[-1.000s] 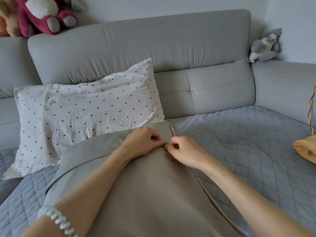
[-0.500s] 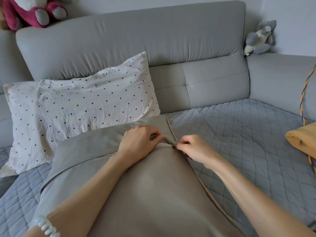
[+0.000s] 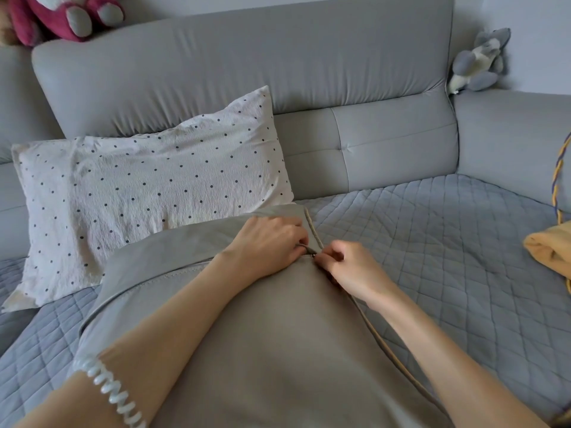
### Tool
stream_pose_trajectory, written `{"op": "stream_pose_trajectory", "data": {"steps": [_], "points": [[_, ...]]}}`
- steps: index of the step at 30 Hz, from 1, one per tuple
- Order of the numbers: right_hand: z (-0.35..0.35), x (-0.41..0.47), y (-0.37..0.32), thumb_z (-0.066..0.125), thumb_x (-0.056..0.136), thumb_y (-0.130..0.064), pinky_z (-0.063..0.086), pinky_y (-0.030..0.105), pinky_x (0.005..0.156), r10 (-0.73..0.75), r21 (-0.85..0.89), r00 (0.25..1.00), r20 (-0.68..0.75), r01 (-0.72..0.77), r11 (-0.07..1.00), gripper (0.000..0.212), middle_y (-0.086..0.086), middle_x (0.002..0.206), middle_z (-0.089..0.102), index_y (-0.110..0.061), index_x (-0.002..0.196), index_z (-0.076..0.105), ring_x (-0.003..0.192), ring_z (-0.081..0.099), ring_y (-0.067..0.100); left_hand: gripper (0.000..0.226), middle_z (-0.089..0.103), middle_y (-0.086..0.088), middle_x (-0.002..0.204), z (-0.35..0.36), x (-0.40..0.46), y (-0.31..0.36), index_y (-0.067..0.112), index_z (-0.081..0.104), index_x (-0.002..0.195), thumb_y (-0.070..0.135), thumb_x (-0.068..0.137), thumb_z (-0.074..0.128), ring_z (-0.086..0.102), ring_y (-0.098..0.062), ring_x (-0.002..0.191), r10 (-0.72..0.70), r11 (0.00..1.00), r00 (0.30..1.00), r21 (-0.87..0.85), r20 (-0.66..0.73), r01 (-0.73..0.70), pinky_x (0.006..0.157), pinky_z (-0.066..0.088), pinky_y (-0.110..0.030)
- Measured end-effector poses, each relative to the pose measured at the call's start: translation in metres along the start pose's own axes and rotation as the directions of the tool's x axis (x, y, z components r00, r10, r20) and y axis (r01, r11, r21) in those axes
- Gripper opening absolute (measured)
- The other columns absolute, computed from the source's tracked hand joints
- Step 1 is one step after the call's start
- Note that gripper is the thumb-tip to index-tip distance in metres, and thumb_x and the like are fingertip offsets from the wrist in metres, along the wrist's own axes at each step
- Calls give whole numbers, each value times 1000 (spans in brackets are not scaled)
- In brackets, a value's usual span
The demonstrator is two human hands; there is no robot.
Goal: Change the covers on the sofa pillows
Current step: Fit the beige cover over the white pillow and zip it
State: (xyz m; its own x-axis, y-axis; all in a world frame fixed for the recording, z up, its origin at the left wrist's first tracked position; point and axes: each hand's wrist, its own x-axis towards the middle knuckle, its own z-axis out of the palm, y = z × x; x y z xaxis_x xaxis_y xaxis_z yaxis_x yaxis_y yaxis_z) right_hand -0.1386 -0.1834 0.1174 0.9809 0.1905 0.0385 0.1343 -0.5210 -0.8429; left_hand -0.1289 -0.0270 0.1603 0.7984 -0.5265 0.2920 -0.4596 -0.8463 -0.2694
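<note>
Early stage: left hand [image 3: 268,245] pinches taupe cover [image 3: 278,335] seam, right hand [image 3: 349,270] grips zip pull; polka-dot pillow [image 3: 139,193] untouched.

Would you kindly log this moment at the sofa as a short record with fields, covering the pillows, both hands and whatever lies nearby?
setting: grey sofa with a quilted blue seat cover
pillow in work: taupe pillow, lying in front of the person
left hand: pinches the cover fabric beside the zipper
right hand: pinches at the zipper near the pillow's corner
other pillow: white dotted pillow, leaning on the backrest
right edge: yellow cloth
soft toys: pink one and grey one on top of the backrest
</note>
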Motion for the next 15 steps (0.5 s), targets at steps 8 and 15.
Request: {"op": "stream_pose_trajectory", "data": {"steps": [8, 15], "points": [[0, 0, 12, 51, 94, -22, 38, 25, 59, 27, 106, 999, 39, -31, 994, 21, -2, 65, 54, -16, 75, 57, 61, 50, 11, 26, 63, 8, 109, 5, 16, 7, 31, 62, 106, 37, 95, 39, 60, -22, 95, 91, 988, 996, 120, 20, -93, 66, 35, -27], [3, 3, 6, 55, 86, -23, 32, 22, 48, 85, -39, 989, -119, -90, 995, 19, -2, 65, 51, -15, 69, 51, 65, 49, 14, 26, 59, 4, 56, 14, -1, 13, 19, 58, 63, 31, 77, 40, 51, -24, 38, 28, 999, 963, -9, -268, -32, 37, 29, -21]]}}
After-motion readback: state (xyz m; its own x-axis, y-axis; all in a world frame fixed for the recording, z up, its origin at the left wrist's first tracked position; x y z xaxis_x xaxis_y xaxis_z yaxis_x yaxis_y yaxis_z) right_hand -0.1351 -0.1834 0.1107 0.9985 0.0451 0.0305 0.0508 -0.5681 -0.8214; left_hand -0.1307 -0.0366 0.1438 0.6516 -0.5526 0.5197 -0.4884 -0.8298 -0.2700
